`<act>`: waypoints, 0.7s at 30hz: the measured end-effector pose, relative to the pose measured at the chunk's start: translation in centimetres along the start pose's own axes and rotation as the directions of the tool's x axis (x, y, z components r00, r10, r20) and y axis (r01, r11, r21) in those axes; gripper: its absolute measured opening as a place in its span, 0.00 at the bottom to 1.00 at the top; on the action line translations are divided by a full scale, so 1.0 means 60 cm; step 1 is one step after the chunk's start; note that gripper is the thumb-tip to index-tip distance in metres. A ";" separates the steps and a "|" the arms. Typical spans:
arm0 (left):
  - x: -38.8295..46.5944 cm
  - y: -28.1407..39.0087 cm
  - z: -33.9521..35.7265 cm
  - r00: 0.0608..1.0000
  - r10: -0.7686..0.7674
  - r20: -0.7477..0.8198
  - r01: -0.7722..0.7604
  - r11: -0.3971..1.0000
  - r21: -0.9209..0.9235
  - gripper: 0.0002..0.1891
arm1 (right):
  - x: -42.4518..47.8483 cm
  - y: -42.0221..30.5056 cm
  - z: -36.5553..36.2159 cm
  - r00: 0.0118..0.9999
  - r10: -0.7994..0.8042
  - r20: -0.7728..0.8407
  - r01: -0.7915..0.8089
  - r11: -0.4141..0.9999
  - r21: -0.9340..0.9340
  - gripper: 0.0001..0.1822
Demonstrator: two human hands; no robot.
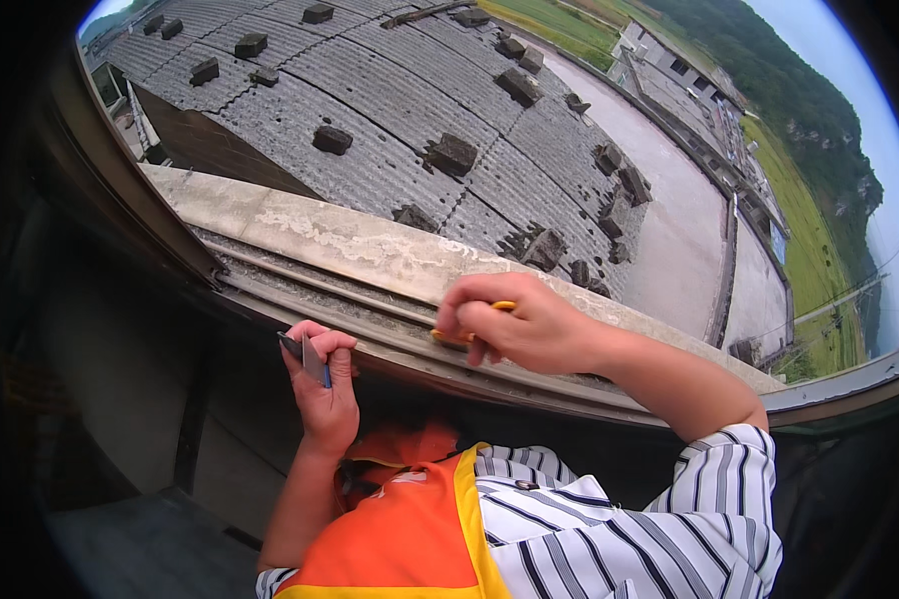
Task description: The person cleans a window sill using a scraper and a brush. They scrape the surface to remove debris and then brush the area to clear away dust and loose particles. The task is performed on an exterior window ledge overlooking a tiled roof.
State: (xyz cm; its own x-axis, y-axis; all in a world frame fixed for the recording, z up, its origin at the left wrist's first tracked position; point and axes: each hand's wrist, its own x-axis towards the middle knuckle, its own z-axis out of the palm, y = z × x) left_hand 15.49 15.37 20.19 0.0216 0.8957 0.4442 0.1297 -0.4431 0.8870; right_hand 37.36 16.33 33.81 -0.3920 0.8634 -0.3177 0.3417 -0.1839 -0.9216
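Observation:
In my left hand (324, 389), at the inner edge of the window frame, is a flat, thin metal blade (315, 362) with a blue edge, along with a dark pointed piece (291, 345). My right hand (513, 322) is closed around a small yellow-handled tool (449, 338) over the window's sliding track (330, 287); the tool's working end cannot be made out. Grey dirt and debris lie in the grooves of the track. Both hands are bare, and my right forearm reaches across the sill from the right.
Outside the track runs a weathered stone ledge (359, 239) with peeling patches. Below lies a corrugated roof (389, 97) weighted with several dark blocks (452, 154). A brown metal window frame (131, 172) rises at the left. Under the sill the room is dark.

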 end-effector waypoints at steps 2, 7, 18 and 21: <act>0.001 0.003 -0.004 1.000 -0.003 0.000 0.003 1.000 0.025 0.03 | 0.088 0.010 0.044 0.985 -0.170 -0.029 0.171 0.984 0.039 0.11; 0.002 0.009 -0.003 1.000 0.003 0.002 -0.003 0.999 0.053 0.05 | 0.296 -0.024 0.131 0.898 -0.441 0.000 0.428 0.870 0.245 0.11; 0.012 0.000 -0.020 1.000 0.022 0.007 -0.022 0.998 0.060 0.05 | 0.142 -0.051 0.044 0.970 -0.236 0.050 0.239 0.969 -0.062 0.11; 0.027 0.021 -0.023 0.999 -0.038 0.003 0.038 0.996 -0.083 0.07 | 0.192 -0.040 0.078 0.806 -0.592 0.004 0.580 0.788 -0.205 0.08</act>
State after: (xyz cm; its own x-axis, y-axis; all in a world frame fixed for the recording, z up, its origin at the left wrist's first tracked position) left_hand 14.33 16.21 22.19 0.0192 0.9119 0.4099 0.0477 -0.4104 0.9107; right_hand 28.00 24.51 31.33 -0.5216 0.8027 0.2892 0.2171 0.4526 -0.8649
